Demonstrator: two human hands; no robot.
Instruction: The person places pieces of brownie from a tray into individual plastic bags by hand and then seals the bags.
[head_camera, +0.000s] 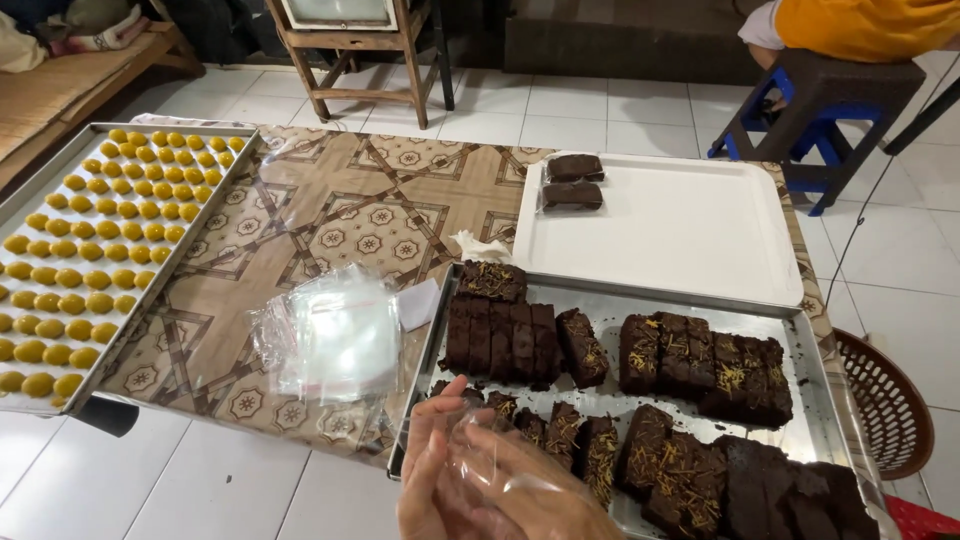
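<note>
Pinched between both hands at the bottom edge of the view, a thin clear plastic bag (480, 462) is held by the left hand (432, 470) and the right hand (545, 495), fingers closed on its film. It is judged feather-light, limp and slippery, best gripped at the mouth edges. Just beyond lie soft, crumbly brownie slices (520, 340) on a metal tray (815, 400), with a stack of bags (335, 340) lying to the left.

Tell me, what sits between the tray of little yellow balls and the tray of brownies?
In the head view, a stack of clear plastic bags lies on the patterned mat between the yellow-ball tray and the brownie tray, beside a small white paper.
</note>
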